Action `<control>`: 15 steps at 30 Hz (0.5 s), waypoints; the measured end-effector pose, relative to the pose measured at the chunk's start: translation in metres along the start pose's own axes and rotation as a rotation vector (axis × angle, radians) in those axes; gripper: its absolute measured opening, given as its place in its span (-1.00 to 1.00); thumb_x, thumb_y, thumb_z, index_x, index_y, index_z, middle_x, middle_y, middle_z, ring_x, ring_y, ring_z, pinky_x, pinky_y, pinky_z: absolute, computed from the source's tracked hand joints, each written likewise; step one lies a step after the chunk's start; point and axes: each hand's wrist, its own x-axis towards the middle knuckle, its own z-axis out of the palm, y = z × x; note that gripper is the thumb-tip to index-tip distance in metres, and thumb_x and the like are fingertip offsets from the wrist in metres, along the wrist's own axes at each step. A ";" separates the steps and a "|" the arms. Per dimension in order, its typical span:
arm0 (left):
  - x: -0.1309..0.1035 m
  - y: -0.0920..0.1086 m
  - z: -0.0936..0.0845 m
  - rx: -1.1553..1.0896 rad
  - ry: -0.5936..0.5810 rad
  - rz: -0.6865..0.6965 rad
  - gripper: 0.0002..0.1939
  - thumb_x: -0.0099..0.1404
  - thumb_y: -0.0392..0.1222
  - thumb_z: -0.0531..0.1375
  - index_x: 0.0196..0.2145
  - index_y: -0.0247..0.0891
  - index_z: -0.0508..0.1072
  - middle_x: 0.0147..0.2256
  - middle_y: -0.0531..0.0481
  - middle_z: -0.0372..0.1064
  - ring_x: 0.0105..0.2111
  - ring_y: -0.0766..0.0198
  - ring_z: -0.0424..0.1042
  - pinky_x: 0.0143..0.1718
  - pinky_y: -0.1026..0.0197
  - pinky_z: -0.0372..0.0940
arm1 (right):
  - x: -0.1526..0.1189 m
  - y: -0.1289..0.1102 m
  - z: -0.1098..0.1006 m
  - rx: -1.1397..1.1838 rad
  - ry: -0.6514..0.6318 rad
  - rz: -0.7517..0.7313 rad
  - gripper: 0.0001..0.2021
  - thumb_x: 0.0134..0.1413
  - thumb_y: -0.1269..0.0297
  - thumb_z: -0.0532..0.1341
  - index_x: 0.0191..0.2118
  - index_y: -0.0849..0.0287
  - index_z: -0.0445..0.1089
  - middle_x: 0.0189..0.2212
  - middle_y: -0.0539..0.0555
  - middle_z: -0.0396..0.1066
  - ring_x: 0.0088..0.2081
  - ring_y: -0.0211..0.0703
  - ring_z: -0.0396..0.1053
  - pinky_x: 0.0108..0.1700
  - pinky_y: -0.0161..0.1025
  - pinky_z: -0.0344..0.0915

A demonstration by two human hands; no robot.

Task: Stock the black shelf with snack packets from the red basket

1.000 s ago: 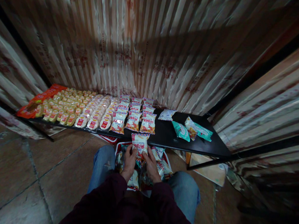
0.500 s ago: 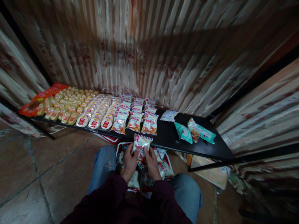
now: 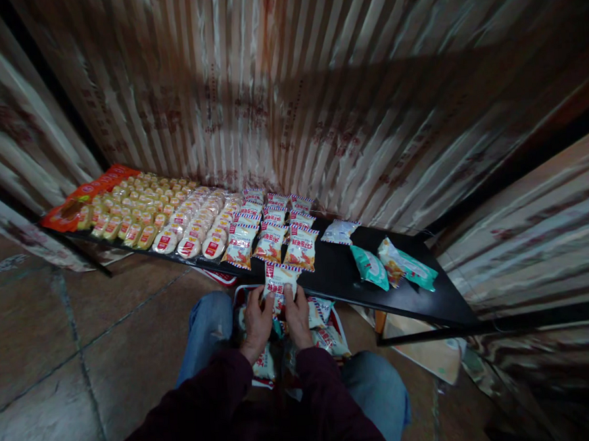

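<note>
A white snack packet with red print and a striped edge is held upright between my two hands, just in front of the shelf's front edge. My left hand is closed on its left side, and my right hand grips its right side. Below them a red-rimmed basket holds several similar packets. On the black shelf, rows of matching packets stand behind the held one. To their left lie rows of round white wrapped cakes.
Small yellow wrapped items and an orange bag fill the shelf's left end. A pale packet and teal packets lie to the right. Striped curtains hang behind. My knees flank the basket; a board lies under the shelf.
The view has shifted slightly, so the shelf and its goods sit a little further right and lower. Both hands still hold the same packet, now closer to the front row.
</note>
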 end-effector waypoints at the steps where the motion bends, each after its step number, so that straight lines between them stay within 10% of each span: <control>1: 0.002 -0.001 0.000 -0.007 -0.001 0.004 -0.68 0.24 -0.03 0.11 -0.12 -0.25 0.40 -0.14 -0.15 0.41 -0.14 0.16 0.40 -0.04 0.08 0.29 | 0.002 -0.001 0.002 -0.006 0.002 0.006 -0.49 0.03 -0.16 0.11 -0.09 0.15 0.37 -0.23 0.12 0.50 -0.21 -0.02 0.40 -0.16 -0.16 0.29; 15: 0.031 0.011 0.001 0.043 0.036 0.093 -0.62 0.27 -0.13 0.06 0.02 -0.28 0.33 0.02 -0.21 0.34 0.03 0.11 0.32 0.09 0.02 0.19 | 0.041 -0.006 0.026 -0.006 0.039 -0.060 -0.52 0.07 -0.15 0.07 -0.12 0.17 0.35 -0.27 0.11 0.48 -0.26 -0.06 0.38 -0.19 -0.19 0.28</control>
